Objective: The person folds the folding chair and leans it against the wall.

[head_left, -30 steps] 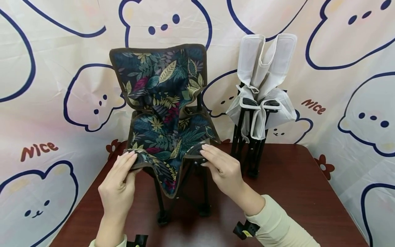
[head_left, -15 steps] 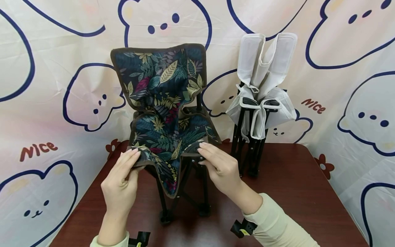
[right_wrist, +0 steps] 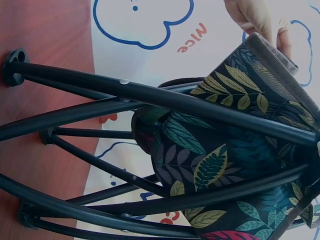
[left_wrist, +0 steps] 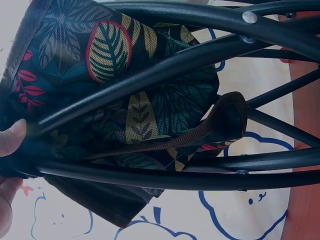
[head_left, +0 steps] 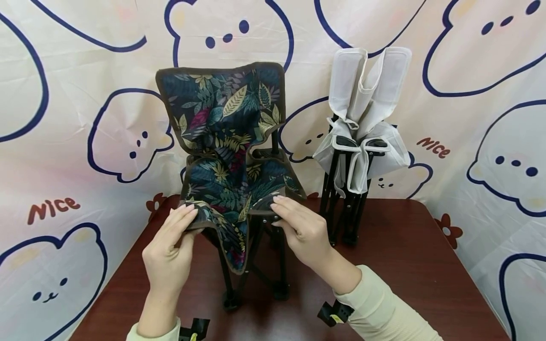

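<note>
A folding camp chair with dark leaf-print fabric stands partly folded, its seat sagging in the middle. My left hand pinches the seat's left front corner, fingers on top and thumb below. At the right front corner, my right hand pinches the cloth in the same way. From beneath, the left wrist view shows black crossed tubes and part of the left thumb. The right wrist view shows the chair's legs and, at its top, the left hand on the far corner.
A white folding chair, collapsed into a bundle, stands upright to the right. Both chairs are on a dark red-brown table. A white cloth backdrop with bear drawings hangs close behind and at the sides.
Both hands have moved slightly closer together, still holding the seat corners. The patterned chair's left side has shifted a little inward to the right. The white chair stays put.
</note>
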The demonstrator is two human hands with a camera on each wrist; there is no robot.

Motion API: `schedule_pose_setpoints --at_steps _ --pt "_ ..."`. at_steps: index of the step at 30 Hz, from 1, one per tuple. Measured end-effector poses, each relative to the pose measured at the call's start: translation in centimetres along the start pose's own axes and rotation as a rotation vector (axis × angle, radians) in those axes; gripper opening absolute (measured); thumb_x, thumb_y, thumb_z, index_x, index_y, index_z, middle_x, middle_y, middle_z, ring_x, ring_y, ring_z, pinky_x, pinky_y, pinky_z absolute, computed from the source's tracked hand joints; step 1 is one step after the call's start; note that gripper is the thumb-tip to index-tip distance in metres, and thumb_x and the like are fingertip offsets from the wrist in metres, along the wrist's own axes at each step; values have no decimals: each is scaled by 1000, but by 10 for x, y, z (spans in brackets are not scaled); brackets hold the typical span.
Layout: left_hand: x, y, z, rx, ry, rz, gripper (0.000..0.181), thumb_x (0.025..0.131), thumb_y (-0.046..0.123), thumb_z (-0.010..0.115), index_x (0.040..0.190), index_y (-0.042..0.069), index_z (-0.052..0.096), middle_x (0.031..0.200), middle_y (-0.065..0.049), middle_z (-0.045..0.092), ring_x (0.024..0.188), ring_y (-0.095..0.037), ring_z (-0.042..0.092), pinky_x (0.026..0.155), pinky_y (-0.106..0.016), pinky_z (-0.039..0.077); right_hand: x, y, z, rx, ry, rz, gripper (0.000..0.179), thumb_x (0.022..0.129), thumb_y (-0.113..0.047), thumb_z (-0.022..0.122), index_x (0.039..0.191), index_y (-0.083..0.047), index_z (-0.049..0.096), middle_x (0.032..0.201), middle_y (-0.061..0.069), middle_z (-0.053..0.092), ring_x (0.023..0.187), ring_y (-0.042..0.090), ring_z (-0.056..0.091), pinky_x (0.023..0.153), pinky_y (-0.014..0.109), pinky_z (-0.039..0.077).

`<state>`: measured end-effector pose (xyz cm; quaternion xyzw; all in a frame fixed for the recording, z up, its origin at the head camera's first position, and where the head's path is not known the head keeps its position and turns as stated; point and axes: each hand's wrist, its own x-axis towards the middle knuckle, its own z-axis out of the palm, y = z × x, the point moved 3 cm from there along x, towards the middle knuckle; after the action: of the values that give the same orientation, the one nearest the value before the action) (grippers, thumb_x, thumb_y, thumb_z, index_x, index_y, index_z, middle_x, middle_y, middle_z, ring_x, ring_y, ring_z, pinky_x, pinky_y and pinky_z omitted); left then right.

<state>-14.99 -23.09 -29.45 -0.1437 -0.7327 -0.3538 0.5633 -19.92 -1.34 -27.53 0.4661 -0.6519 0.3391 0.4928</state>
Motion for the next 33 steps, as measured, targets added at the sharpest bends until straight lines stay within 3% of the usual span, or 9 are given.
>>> schedule_pose_setpoints --at_steps 16,33 --pt "4 2 7 -79 7 -20 37 57 -24 65 88 -4 68 94 -15 63 96 -29 55 89 -39 37 4 2 3 9 -5 16 18 73 -4 67 88 4 65 93 16 63 88 24 60 77 31 47" --pt "8 7 15 -39 -4 7 35 57 -25 64 85 -4 68 93 -14 64 94 -25 57 87 -33 40 9 1 5 47 -8 48 21 65 3 69 86 6 65 91 17 63 88 24 60 77 31 47"
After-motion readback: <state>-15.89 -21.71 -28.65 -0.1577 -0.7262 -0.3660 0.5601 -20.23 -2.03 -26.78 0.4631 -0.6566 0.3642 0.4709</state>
